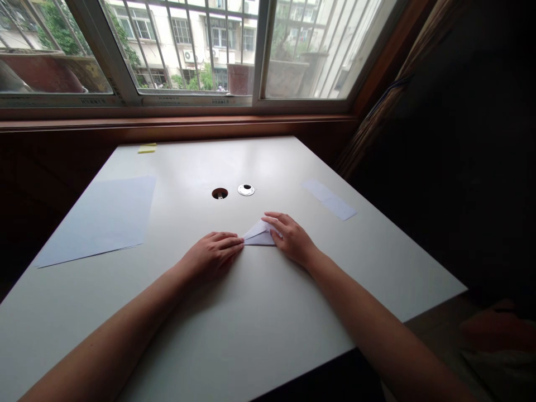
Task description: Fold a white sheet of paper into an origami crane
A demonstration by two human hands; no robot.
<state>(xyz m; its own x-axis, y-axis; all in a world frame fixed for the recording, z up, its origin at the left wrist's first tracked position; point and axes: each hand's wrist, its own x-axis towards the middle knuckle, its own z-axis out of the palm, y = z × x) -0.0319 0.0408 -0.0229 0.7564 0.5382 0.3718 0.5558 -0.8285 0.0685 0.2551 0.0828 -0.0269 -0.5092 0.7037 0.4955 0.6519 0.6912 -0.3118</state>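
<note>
A small white folded paper [260, 234], pointed at its left end and with fold lines across it, lies on the white table [234, 324]. My left hand [213, 252] is closed at that pointed end, its fingertips pressed together on the tip. Over the paper's wider right end rests my right hand [292, 238], its fingers stretched out and its thumb apart from them. These fingers touch the paper and hide part of its right side.
Large white paper sheets [104, 215] lie at the left, and a creased paper strip [329, 199] at the right. Yellow sticky notes [147, 148] sit near the back edge. Mid-table are a cable hole [220, 194] and a round metal cover [246, 190]. A barred window [192, 50] stands behind.
</note>
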